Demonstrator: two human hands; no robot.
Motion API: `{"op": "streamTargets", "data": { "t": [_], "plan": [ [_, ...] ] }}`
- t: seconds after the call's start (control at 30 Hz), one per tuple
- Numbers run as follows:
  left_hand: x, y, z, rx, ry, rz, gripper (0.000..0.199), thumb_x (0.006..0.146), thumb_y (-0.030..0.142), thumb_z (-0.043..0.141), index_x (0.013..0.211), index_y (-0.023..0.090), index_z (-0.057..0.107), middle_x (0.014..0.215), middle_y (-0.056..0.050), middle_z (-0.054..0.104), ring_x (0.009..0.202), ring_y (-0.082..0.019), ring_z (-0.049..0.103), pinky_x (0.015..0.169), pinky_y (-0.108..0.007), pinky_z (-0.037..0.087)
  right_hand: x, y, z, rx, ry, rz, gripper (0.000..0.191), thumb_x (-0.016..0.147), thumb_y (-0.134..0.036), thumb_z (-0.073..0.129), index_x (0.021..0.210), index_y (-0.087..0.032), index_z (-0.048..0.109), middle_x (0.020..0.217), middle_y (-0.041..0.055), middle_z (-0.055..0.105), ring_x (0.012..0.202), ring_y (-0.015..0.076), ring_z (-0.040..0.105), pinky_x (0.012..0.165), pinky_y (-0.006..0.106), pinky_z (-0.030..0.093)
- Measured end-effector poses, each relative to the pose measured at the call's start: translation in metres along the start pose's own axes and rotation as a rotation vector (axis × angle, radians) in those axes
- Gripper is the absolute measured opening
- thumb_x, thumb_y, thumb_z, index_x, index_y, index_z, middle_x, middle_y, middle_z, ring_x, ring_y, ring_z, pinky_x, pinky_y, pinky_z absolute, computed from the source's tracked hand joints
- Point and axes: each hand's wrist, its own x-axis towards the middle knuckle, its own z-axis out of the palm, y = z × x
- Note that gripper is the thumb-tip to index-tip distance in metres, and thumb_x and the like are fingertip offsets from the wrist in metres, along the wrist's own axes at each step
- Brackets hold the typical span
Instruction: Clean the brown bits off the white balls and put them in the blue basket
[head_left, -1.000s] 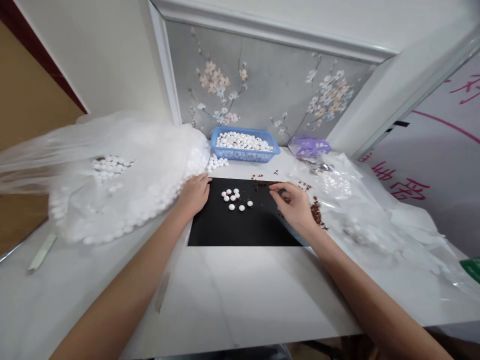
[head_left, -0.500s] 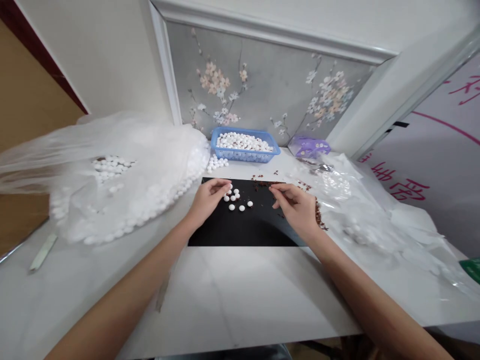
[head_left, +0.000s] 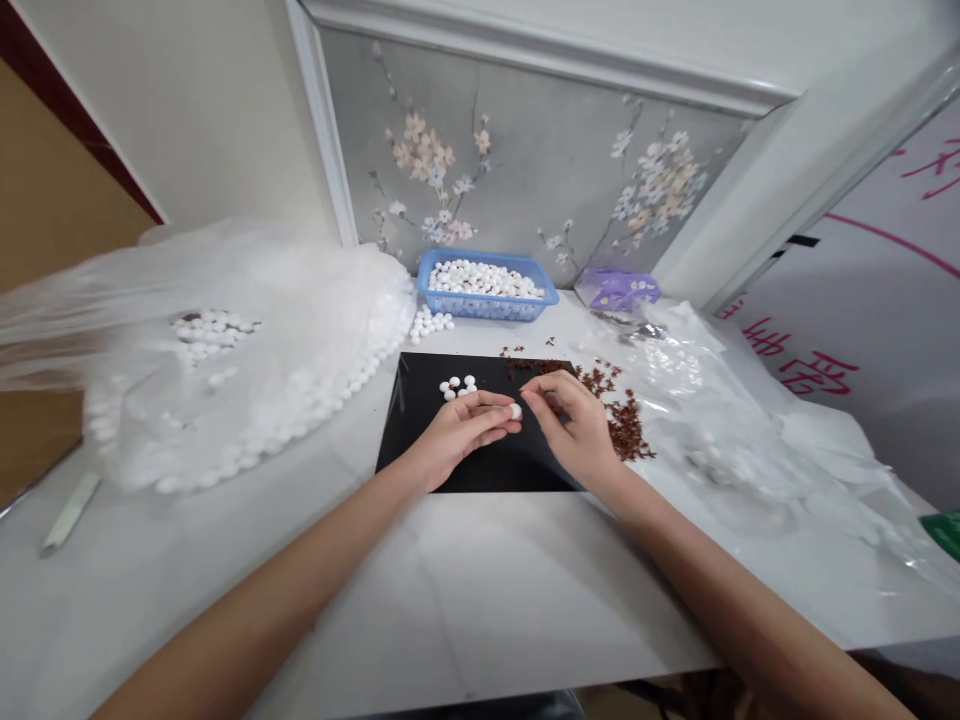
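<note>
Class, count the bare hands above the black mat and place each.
2. The left hand holds a white ball over the mat; the right hand is just right of it, fingertips near the ball.

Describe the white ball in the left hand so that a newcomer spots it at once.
On the pale table lies a black mat. Over it, at the fingertips of the left hand and close to the right hand, is a small white ball. It is gripped in fingers, whereas the neighbouring balls lie grouped on the mat.
</note>
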Motion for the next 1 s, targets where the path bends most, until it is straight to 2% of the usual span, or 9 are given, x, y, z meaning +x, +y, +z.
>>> {"op": "streamTargets", "data": {
  "t": [0.33, 0.53, 0.73, 1.0],
  "plan": [
    [0.0005, -0.0006, -0.0018, 0.01, 0.032, 0.022, 0.018, 0.064, 0.027, 0.074, 0.076, 0.016, 0.065, 0.079, 0.0, 0.067, 0.078, -0.011, 0.064, 0.088, -0.029, 0.044, -0.0038, 0.0015, 0.0039, -0.004, -0.049, 0.01, 0.009, 0.085, -0.024, 0.048, 0.08, -0.021, 0.055, 0.077, 0.0014, 0.055, 0.058, 0.0102, 0.048, 0.051, 0.024, 0.041],
    [0.0019, -0.0032, -0.004, -0.003, 0.037, 0.031, 0.018, 0.064, 0.027, 0.074, 0.077, 0.017, 0.066, 0.079, 0.0, 0.067, 0.078, -0.011, 0.063, 0.087, -0.028, 0.044, -0.0065, 0.0023, 0.0074, 0.046, -0.043, 0.043, 0.009, 0.085, -0.024, 0.048, 0.081, -0.021, 0.055, 0.078, 0.0022, 0.056, 0.06, 0.0108, 0.052, 0.05, 0.024, 0.043],
    [0.0038, -0.0028, -0.0057, -0.025, 0.064, 0.046, 0.017, 0.063, 0.026, 0.074, 0.076, 0.018, 0.069, 0.08, 0.0, 0.067, 0.081, -0.009, 0.061, 0.085, -0.024, 0.044, -0.0078, 0.005, 0.0069, 0.094, -0.082, -0.014, 0.016, 0.079, -0.025, 0.057, 0.094, -0.021, 0.055, 0.082, 0.0006, 0.053, 0.044, 0.0042, 0.043, 0.046, 0.023, 0.043],
    [0.0041, -0.0038, -0.0069, -0.029, 0.054, 0.054, 0.015, 0.065, 0.025, 0.073, 0.076, 0.017, 0.069, 0.078, 0.0, 0.066, 0.08, -0.01, 0.061, 0.087, -0.026, 0.043, -0.0059, 0.0044, 0.007, 0.055, -0.073, -0.036, 0.011, 0.08, -0.025, 0.056, 0.09, -0.021, 0.056, 0.08, 0.0015, 0.055, 0.047, 0.0061, 0.046, 0.046, 0.023, 0.045]
  ]
}}
